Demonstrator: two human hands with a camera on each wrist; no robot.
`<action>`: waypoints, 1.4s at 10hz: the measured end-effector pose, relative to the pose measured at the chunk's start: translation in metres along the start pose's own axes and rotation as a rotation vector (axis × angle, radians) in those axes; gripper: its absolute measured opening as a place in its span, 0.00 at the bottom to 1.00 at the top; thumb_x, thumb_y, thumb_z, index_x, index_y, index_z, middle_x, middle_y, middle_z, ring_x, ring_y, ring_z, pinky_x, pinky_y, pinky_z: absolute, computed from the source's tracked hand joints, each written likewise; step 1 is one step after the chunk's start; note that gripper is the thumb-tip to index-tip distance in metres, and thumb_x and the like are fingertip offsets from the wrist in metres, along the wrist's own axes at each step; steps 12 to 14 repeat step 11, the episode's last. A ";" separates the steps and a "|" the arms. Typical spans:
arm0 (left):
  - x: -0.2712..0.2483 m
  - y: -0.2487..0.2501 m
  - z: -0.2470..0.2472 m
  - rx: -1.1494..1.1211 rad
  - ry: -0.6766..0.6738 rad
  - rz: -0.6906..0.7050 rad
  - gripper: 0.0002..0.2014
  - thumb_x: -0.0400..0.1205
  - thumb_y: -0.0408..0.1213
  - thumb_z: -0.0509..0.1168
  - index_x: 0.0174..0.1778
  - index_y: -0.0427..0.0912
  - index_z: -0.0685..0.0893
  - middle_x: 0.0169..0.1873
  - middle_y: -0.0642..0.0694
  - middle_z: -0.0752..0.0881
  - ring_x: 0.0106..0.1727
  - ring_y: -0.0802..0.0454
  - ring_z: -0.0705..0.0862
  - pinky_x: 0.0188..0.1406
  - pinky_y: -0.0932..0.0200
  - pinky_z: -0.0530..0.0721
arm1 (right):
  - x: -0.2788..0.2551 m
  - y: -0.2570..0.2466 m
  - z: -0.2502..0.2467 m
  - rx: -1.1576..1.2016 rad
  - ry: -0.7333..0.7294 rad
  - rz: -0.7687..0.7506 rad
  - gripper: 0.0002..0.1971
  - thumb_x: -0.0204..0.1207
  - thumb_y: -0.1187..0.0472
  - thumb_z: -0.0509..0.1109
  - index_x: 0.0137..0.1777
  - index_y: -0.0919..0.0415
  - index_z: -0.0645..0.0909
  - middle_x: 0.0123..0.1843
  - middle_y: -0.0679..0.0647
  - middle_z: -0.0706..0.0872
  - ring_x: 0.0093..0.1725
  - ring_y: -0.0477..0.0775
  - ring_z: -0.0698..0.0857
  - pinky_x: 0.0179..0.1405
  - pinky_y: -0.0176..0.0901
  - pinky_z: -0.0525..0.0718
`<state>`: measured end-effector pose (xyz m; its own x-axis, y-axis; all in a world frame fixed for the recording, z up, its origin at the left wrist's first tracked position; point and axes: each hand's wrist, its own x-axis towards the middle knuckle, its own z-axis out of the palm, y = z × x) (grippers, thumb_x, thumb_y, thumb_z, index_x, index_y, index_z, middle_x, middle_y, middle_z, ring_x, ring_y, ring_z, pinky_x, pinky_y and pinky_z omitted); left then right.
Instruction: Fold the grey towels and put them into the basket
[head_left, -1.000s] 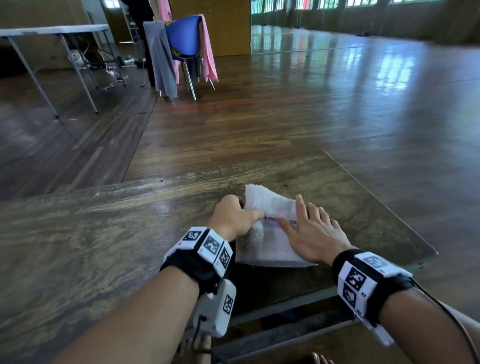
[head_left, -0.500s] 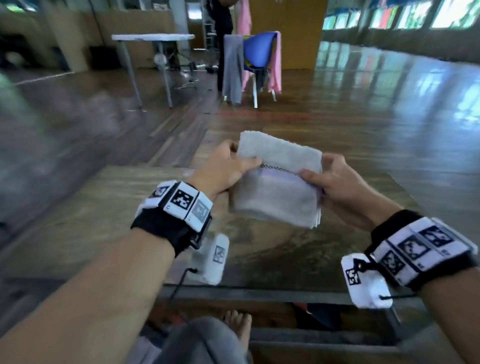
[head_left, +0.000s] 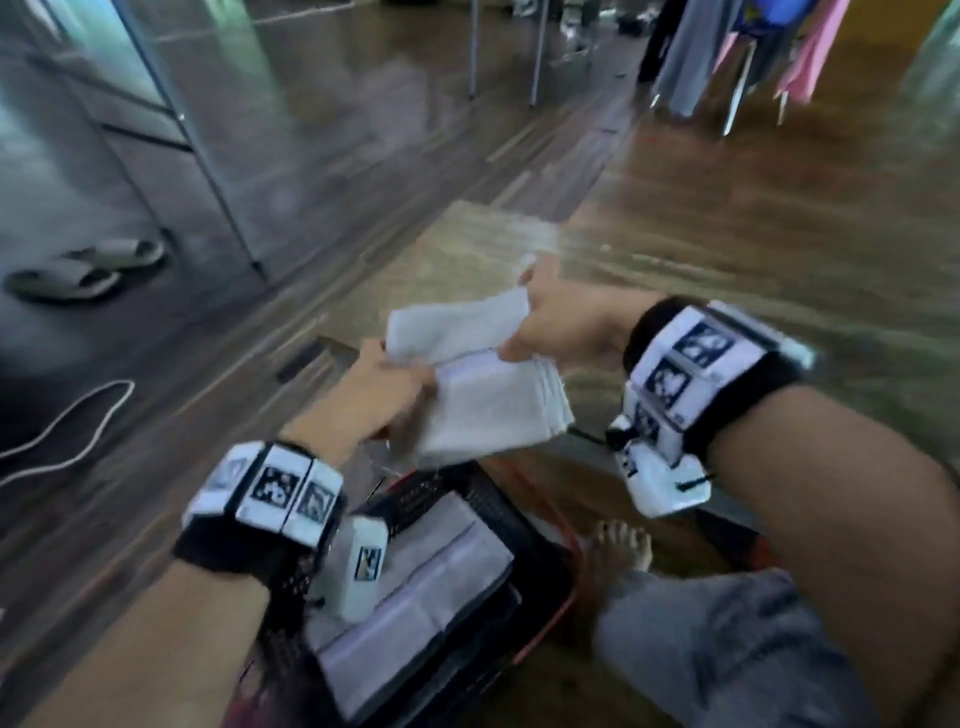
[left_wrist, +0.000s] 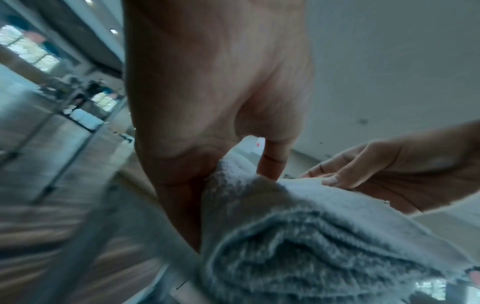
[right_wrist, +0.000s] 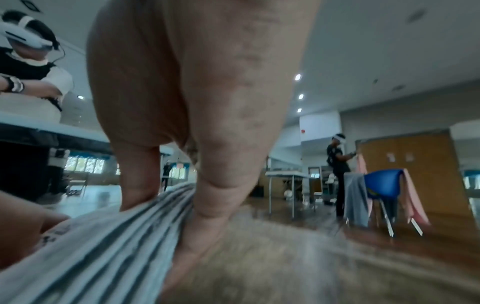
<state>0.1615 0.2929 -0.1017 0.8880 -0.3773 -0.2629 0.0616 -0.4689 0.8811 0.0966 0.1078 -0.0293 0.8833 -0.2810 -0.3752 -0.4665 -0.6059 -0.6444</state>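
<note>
1. Head view: the folded grey towel (head_left: 488, 395) is held in the air by both hands, above the far rim of the black basket (head_left: 498, 499), which sits on the floor. The left hand (head_left: 384, 395) pinches its left edge and the right hand (head_left: 566, 327) grips its upper right corner. The towel's long axis runs from upper left to lower right, stacked edges facing right. Only this view shows the basket; folded towels (head_left: 415, 587) already lie inside it.
2. Left wrist view: thumb and curled fingers (left_wrist: 272, 162) clamp the towel's thick folded edge; the right hand's fingertips rest on the top layer.
3. Right wrist view: fingers are curled over the layered edges, thumb beneath. Only here a blue chair (right_wrist: 381, 185) draped with cloths appears.
</note>
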 end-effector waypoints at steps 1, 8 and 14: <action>-0.007 -0.086 0.000 -0.072 -0.051 -0.180 0.25 0.81 0.32 0.71 0.65 0.39 0.62 0.52 0.48 0.77 0.45 0.59 0.80 0.30 0.67 0.82 | 0.028 0.014 0.076 -0.107 -0.183 0.051 0.46 0.80 0.62 0.75 0.87 0.68 0.46 0.79 0.70 0.72 0.74 0.69 0.77 0.65 0.58 0.82; 0.022 -0.284 0.114 -0.035 0.036 -0.578 0.12 0.79 0.21 0.66 0.55 0.39 0.81 0.48 0.36 0.88 0.51 0.35 0.88 0.57 0.39 0.87 | 0.096 0.159 0.251 -0.023 -0.298 0.218 0.33 0.83 0.71 0.60 0.86 0.52 0.57 0.80 0.62 0.71 0.74 0.65 0.77 0.67 0.53 0.78; 0.015 -0.276 0.109 0.025 -0.082 -0.601 0.09 0.81 0.31 0.64 0.57 0.43 0.78 0.43 0.36 0.90 0.41 0.38 0.88 0.44 0.47 0.87 | 0.092 0.156 0.246 -0.056 -0.320 0.249 0.21 0.87 0.59 0.61 0.79 0.60 0.70 0.76 0.64 0.78 0.71 0.65 0.80 0.66 0.51 0.79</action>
